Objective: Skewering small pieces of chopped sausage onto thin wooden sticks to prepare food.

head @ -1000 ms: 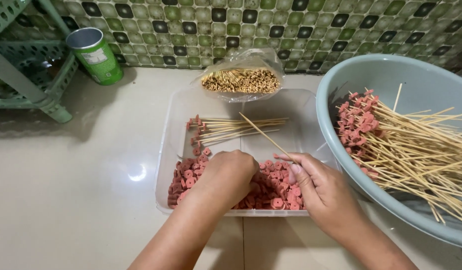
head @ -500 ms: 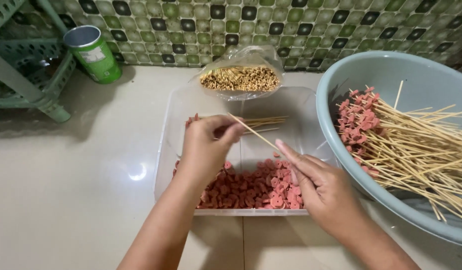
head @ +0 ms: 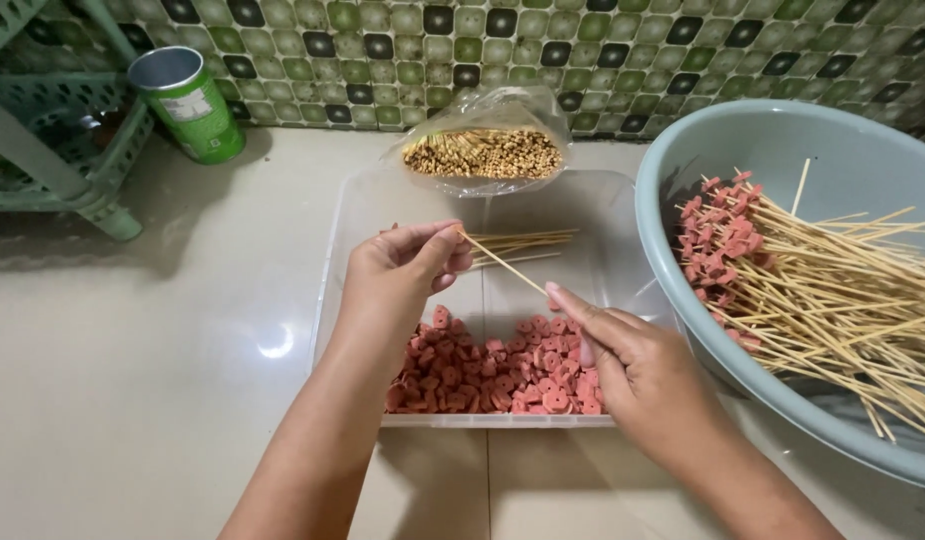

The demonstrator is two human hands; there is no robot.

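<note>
Overhead, both hands work above a clear tray (head: 362,215) set on a pale tiled floor.

Left hand (head: 402,270): fingers pressed together in a pinch at the far tip of 1 skewer (head: 502,265). Whether a sausage piece sits between the fingertips cannot be told; the thumb hides that spot.

Right hand (head: 632,365): pinches the near end of the same skewer between thumb and forefinger, other fingers curled. The stick runs on a slant between the 2 hands, raised clear of the tray, so the point is steadied at one end and the shaft braced at the other.

Sausage slices (head: 492,370): pink rounds heaped at the near edge of the tray, right under both hands, within easy reach of either.

Spare skewers (head: 522,242): a small bare bundle lying flat in the far half of the tray, behind the held stick.

Bag (head: 482,150): clear plastic, full of sticks seen end-on, resting on the tray's far rim against the tiled wall.

Basin (head: 682,180): grey-blue, just to the right, touching or nearly touching the tray. It holds many loaded skewers (head: 782,270), meat ends laid towards the left wall, bare ends fanned right.

Can (head: 187,105): green, upright, far left, well apart. A green rack (head: 72,150) stands beside it.

Nothing lies between hands and slices; the basin's rim crowds the right wrist.
</note>
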